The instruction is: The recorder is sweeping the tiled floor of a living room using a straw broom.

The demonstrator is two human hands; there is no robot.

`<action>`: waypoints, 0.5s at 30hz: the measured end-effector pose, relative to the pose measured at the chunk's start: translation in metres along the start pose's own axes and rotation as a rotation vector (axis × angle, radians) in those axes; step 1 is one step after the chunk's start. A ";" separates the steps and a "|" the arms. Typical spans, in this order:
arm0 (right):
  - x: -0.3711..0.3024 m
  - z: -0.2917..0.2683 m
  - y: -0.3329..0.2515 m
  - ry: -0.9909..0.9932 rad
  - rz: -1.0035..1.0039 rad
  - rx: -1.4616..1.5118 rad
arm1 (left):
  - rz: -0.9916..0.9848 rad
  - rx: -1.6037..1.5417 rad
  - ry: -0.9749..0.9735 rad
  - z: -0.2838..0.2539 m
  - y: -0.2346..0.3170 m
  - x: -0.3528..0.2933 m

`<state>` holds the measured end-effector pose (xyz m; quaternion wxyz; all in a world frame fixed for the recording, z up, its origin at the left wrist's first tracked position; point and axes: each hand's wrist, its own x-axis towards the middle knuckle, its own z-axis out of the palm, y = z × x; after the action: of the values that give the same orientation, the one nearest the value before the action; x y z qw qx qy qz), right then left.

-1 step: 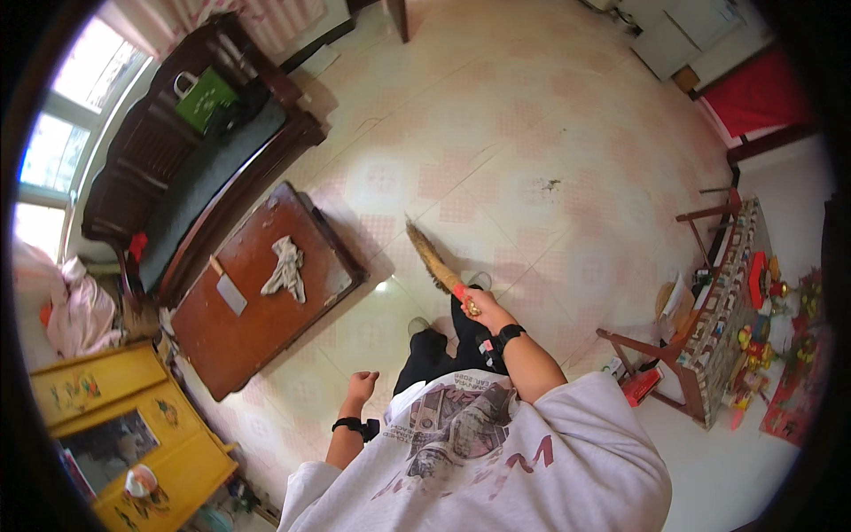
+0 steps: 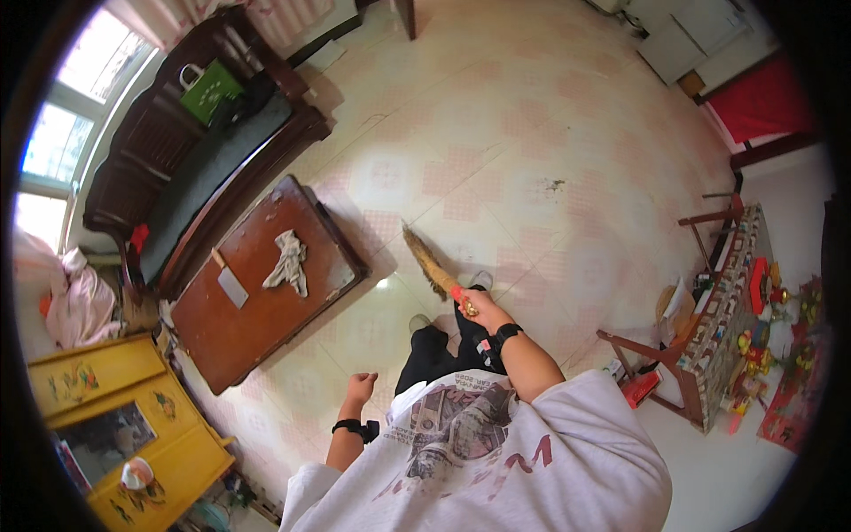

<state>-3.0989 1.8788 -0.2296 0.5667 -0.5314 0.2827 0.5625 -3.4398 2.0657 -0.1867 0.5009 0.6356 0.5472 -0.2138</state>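
Observation:
My right hand (image 2: 479, 308) is wrapped round the red-bound handle of a short straw hand broom (image 2: 429, 264). The broom slants to the far left, its bristles near or on the tiled floor just ahead of my feet; I cannot tell whether they touch. At my left side, my left hand (image 2: 360, 387) is curled into a loose fist, with nothing visible in it. A small patch of dark debris (image 2: 555, 185) lies on the floor, farther off and to the right of the broom.
Left of me stands a low brown table (image 2: 257, 332) bearing a cleaver (image 2: 232, 288) and a crumpled cloth (image 2: 288, 264). Behind it is a dark wooden bench (image 2: 199, 182). A yellow cabinet (image 2: 182, 448) is near left; a cluttered, patterned table (image 2: 705, 355) stands at right.
The broom's bristle end has shifted slightly left and nearer, with my right hand still round the handle. The whole view has turned a little. My left hand has hardly moved.

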 end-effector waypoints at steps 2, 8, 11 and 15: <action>0.009 0.015 0.021 -0.044 0.047 -0.013 | -0.014 -0.084 0.068 0.002 -0.040 -0.015; 0.024 0.021 0.054 -0.023 0.193 0.020 | -0.218 -0.279 0.130 0.016 -0.099 -0.083; 0.036 -0.016 0.050 0.045 0.203 0.142 | -0.259 -0.319 0.144 0.034 -0.101 -0.112; 0.031 -0.086 0.016 0.194 0.067 0.203 | -0.295 -0.145 0.156 0.073 -0.081 -0.126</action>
<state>-3.0842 1.8073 -0.2861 0.5683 -0.5136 0.4091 0.4958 -3.5319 1.9332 -0.1462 0.4649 0.5252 0.6856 -0.1949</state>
